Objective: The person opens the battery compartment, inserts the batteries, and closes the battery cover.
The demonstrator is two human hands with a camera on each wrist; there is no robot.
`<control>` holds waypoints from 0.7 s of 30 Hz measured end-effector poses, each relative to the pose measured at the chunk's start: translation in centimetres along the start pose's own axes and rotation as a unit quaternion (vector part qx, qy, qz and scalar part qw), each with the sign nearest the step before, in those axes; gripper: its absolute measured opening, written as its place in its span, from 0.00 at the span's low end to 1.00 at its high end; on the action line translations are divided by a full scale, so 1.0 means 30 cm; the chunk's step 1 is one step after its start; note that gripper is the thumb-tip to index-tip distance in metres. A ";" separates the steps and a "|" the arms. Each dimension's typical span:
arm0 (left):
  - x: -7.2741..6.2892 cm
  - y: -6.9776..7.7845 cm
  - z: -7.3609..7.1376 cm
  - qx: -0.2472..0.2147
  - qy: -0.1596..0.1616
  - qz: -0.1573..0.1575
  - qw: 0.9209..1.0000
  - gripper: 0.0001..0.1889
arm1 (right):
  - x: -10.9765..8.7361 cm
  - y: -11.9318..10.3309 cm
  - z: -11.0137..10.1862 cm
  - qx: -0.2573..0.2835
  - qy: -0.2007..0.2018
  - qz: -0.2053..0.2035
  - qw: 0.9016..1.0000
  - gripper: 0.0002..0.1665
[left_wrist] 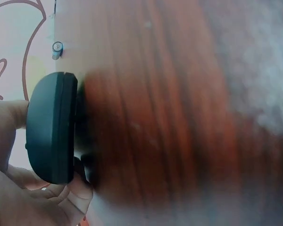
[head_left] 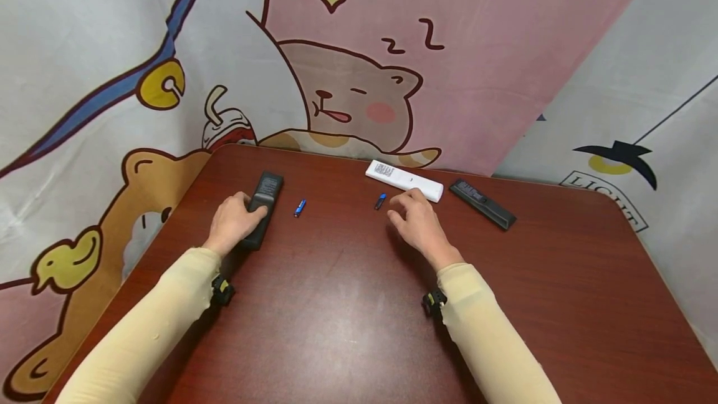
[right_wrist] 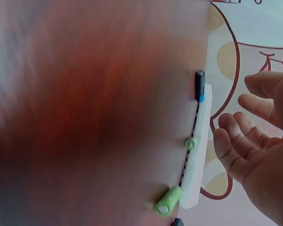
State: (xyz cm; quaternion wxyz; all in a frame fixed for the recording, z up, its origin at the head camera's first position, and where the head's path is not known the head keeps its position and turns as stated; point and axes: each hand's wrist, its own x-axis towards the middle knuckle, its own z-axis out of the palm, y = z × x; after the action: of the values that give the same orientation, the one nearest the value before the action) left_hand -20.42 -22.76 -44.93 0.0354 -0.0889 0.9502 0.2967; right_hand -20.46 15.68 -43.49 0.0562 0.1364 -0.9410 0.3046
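My left hand [head_left: 232, 223] grips a black remote control [head_left: 268, 195] at the left of the table, thumb over one side and fingers round the other. The left wrist view shows the remote's end [left_wrist: 52, 127]. A blue battery [head_left: 300, 207] lies just right of it. My right hand [head_left: 421, 226] hovers with relaxed, parted fingers and nothing in them, in front of a white remote control [head_left: 404, 179]. Another blue battery [head_left: 380, 201] lies left of this hand. Two green batteries, a nearer one [right_wrist: 169, 201] and a farther one [right_wrist: 190, 143], show beside the white remote; the head view hides them.
A second black remote control [head_left: 482, 204] lies slantwise to the right of the white one. The brown wooden table [head_left: 336, 304] ends at a printed cloth [head_left: 460, 80] with cartoon drawings, which hangs behind and along the left side.
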 end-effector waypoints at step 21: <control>-0.014 0.001 -0.005 0.021 -0.007 0.003 1.000 0.31 | 0.074 0.141 -0.112 -0.059 -0.005 0.047 0.997 0.20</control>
State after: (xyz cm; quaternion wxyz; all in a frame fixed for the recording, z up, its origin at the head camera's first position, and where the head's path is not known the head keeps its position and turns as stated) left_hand -20.01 -22.76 -44.74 0.0425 -0.0830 0.9561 0.2779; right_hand -23.74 20.46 -42.71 0.0450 0.0897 -0.9629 0.2505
